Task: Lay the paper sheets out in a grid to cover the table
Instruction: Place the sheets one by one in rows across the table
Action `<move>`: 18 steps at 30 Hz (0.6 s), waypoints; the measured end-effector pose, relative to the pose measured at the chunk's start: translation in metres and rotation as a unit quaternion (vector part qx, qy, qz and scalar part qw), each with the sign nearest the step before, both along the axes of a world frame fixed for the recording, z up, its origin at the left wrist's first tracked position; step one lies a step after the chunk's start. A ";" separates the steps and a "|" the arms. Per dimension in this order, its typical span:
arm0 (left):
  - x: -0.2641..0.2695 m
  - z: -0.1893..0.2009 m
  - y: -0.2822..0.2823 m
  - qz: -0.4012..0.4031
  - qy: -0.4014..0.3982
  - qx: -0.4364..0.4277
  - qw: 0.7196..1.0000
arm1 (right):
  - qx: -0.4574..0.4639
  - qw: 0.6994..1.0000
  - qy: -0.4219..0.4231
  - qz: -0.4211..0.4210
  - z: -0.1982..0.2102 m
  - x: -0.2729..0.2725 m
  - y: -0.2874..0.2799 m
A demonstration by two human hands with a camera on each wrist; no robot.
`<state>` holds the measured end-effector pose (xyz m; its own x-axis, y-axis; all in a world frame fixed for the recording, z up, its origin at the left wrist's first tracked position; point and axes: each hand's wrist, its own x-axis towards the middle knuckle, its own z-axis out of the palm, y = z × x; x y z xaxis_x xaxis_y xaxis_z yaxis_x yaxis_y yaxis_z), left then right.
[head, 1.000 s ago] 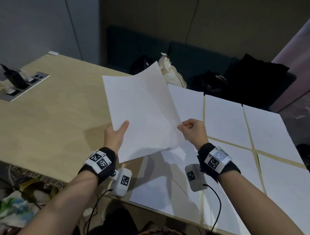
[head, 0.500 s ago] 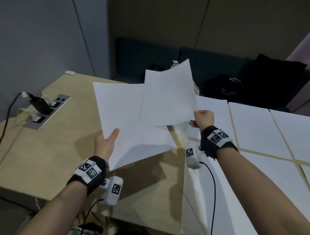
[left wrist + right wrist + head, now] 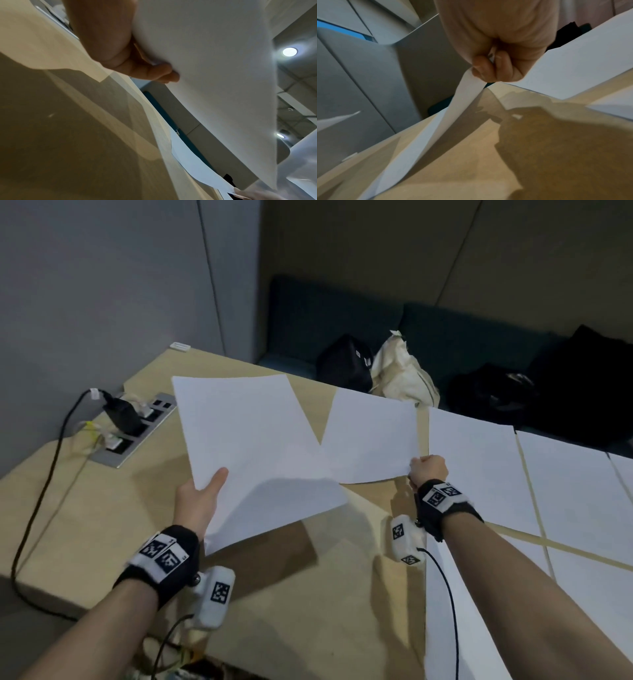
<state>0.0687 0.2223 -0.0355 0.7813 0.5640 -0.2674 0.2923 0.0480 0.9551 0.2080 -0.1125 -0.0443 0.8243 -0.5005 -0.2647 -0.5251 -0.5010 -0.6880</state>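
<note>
Two bare forearms reach out over a tan table: the left hand grips a white sheet held above the table, thumb on top and fingers curled beneath its edge, while the right hand, closed in a fist, pinches the near corner of a second sheet that hangs low over the table's far edge. Two sheets are held, overlapping a little at their inner corners. At least four more laid sheets sit in a grid on the right, with narrow gaps between them.
</note>
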 end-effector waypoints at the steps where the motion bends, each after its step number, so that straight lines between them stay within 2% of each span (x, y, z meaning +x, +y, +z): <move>1: 0.003 0.000 0.001 -0.003 0.000 -0.003 1.000 | -0.008 1.000 0.006 0.003 0.000 0.002 0.002; 10: 0.026 0.001 -0.004 -0.039 0.009 -0.025 0.999 | -0.061 0.996 0.070 0.007 0.003 -0.007 0.005; 12: 0.028 0.002 -0.005 -0.042 0.008 -0.026 0.999 | -0.102 0.987 0.115 0.051 0.007 -0.014 0.010; 15: 0.029 0.005 -0.006 -0.043 0.006 -0.028 0.999 | -0.201 0.957 0.167 0.128 0.012 -0.022 0.015; 18: 0.030 0.008 -0.008 -0.045 -0.003 -0.020 0.999 | -0.279 0.925 0.144 0.212 0.016 -0.027 0.025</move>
<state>0.0984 0.2146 -0.0280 0.8299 0.4804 -0.2837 0.2923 0.0588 0.9545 0.1811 -0.0879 -0.0281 0.9134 -0.2727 -0.3022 -0.3206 -0.9394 -0.1213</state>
